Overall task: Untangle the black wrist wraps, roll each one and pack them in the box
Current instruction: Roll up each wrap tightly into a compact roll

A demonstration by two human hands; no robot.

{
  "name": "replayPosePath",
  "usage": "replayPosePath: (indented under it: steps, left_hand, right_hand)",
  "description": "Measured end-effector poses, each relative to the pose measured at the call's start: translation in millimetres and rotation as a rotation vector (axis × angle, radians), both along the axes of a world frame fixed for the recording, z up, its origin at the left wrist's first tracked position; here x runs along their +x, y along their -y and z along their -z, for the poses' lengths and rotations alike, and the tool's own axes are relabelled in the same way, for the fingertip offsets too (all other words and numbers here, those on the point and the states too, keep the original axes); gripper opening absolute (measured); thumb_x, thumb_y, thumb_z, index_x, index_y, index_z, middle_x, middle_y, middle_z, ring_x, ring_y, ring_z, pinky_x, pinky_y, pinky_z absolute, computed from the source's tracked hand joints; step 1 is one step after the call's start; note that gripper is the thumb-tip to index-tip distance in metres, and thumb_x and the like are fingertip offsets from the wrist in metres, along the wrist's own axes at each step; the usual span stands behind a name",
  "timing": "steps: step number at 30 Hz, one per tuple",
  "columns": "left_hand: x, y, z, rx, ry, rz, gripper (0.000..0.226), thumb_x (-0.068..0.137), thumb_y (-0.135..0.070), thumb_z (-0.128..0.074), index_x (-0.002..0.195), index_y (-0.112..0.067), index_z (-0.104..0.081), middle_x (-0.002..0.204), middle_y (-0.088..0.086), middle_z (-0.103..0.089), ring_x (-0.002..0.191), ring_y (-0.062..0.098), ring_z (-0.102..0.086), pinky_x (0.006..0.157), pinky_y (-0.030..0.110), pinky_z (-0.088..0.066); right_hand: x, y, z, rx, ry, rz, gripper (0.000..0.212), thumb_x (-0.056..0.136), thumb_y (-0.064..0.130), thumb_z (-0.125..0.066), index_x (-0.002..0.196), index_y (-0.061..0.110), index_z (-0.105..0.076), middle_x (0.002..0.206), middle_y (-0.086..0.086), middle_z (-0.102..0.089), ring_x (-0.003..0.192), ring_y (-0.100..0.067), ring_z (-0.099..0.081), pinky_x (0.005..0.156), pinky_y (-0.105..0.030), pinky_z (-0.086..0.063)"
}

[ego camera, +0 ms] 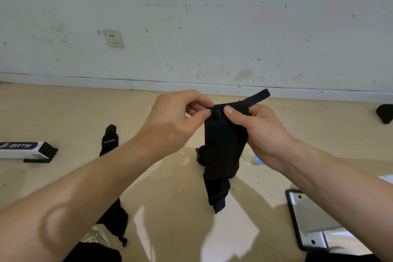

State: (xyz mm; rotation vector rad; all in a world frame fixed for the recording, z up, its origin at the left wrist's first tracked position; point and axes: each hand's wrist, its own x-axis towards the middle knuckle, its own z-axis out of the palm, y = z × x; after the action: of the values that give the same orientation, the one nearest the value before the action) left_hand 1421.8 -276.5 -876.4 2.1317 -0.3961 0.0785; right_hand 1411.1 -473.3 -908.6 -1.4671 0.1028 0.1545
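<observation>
Between the hands, a black wrist wrap (223, 149) hung lengthwise toward the floor (170, 187). The left hand (178, 121) pinched its top edge between thumb and forefinger, other fingers curled. The right hand (261, 132) gripped the same edge, thumb in front and fingers curled behind. A thin strap (258, 97) projected up and beyond the right hand.

Behind the hanging wrap, a black bundle (201, 154) was largely hidden. Left of the left hand lay a second wrap (109, 140), its near end covered by the left forearm, and farther left the white-and-black box (25, 150). Black cloth (116, 219) lay under that forearm. Beneath the right forearm lay a flat black-framed device (306, 219); far right of the right hand sat a dark object (385, 114), cut off by the frame edge.
</observation>
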Motion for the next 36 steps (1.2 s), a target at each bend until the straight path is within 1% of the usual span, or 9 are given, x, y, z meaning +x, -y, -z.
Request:
replayPosePath:
  steps: [7, 11, 15, 18, 22, 25, 30, 34, 36]
  left_hand:
    - [-2, 3, 2, -0.109, 0.048, -0.106, 0.014, 0.086, -0.021, -0.082, 0.082, -0.034, -0.078, 0.093, -0.009, -0.068, 0.087, 0.005, -0.067, 0.073, 0.011, -0.046]
    - [-1, 7, 1, -0.298, -0.215, -0.059, 0.007, 0.089, -0.012, -0.08, 0.088, -0.017, -0.074, 0.087, 0.0, -0.076, 0.08, 0.016, -0.075, 0.072, 0.026, -0.061]
    - [-1, 8, 2, -0.41, -0.358, -0.051, 0.007, 0.09, -0.011, -0.078, 0.092, -0.009, -0.072, 0.08, 0.007, -0.074, 0.073, 0.01, -0.072, 0.067, 0.021, -0.058]
    - [3, 8, 0, -0.458, -0.396, -0.127, 0.008, 0.088, -0.01, -0.08, 0.092, -0.008, -0.073, 0.083, 0.007, -0.076, 0.074, 0.011, -0.073, 0.067, 0.02, -0.057]
    - [5, 8, 3, -0.521, -0.441, -0.177, 0.012, 0.087, -0.009, -0.08, 0.097, -0.003, -0.074, 0.093, 0.013, -0.076, 0.086, 0.019, -0.075, 0.077, 0.028, -0.061]
    - [3, 9, 5, -0.598, -0.478, -0.186, 0.015, 0.088, -0.006, -0.079, 0.099, 0.001, -0.073, 0.089, 0.011, -0.076, 0.084, 0.02, -0.077, 0.075, 0.027, -0.062]
    - [4, 7, 5, -0.601, -0.464, -0.238, 0.017, 0.088, -0.006, -0.079, 0.101, 0.002, -0.074, 0.09, 0.01, -0.076, 0.083, 0.02, -0.077, 0.077, 0.028, -0.063]
    - [2, 7, 6, -0.577, -0.447, -0.222, 0.013, 0.088, -0.006, -0.079, 0.098, 0.0, -0.073, 0.094, 0.015, -0.077, 0.087, 0.024, -0.077, 0.08, 0.032, -0.064]
    - [-1, 7, 7, -0.547, -0.43, -0.195, 0.013, 0.088, -0.007, -0.079, 0.098, 0.0, -0.073, 0.093, 0.016, -0.077, 0.085, 0.023, -0.077, 0.082, 0.035, -0.065]
  right_hand:
    - [-3, -4, -1, 0.032, 0.014, -0.032, 0.023, 0.096, 0.021, -0.066, 0.109, 0.004, -0.076, 0.106, -0.016, -0.077, 0.102, -0.03, -0.074, 0.088, -0.035, -0.058]
    - [-5, -4, -1, 0.032, 0.015, -0.052, 0.025, 0.097, 0.021, -0.064, 0.11, 0.003, -0.075, 0.108, -0.018, -0.076, 0.105, -0.034, -0.073, 0.096, -0.043, -0.057]
    - [-6, -5, -1, -0.018, 0.027, -0.068, 0.026, 0.1, 0.023, -0.062, 0.111, 0.004, -0.074, 0.109, -0.017, -0.076, 0.106, -0.033, -0.072, 0.095, -0.043, -0.056]
    - [-4, -7, -5, -0.056, 0.069, -0.025, 0.024, 0.103, 0.024, -0.056, 0.112, 0.01, -0.073, 0.106, -0.009, -0.078, 0.102, -0.022, -0.074, 0.087, -0.033, -0.055]
    - [-3, -8, -7, -0.268, 0.175, 0.095, 0.024, 0.106, 0.022, -0.052, 0.118, 0.017, -0.072, 0.107, 0.021, -0.074, 0.108, 0.0, -0.068, 0.104, -0.037, -0.052]
    - [-7, -10, -4, -0.486, 0.278, 0.062, 0.042, 0.105, 0.024, -0.051, 0.146, 0.021, -0.054, 0.124, 0.033, -0.059, 0.117, 0.012, -0.057, 0.109, -0.022, -0.043]
    - [-15, -10, 2, -0.379, 0.26, -0.068, 0.074, 0.097, 0.058, -0.05, 0.161, 0.034, -0.021, 0.155, 0.026, -0.038, 0.139, 0.011, -0.036, 0.115, -0.021, -0.029]
    - [-13, -11, 5, -0.412, 0.322, 0.003, 0.06, 0.103, 0.059, -0.032, 0.154, 0.029, -0.042, 0.154, 0.023, -0.042, 0.14, 0.01, -0.037, 0.119, -0.037, -0.036]
    - [-10, -12, 8, -0.433, 0.356, 0.074, 0.048, 0.108, 0.045, -0.037, 0.142, 0.02, -0.059, 0.146, 0.024, -0.051, 0.13, 0.018, -0.043, 0.114, -0.029, -0.041]
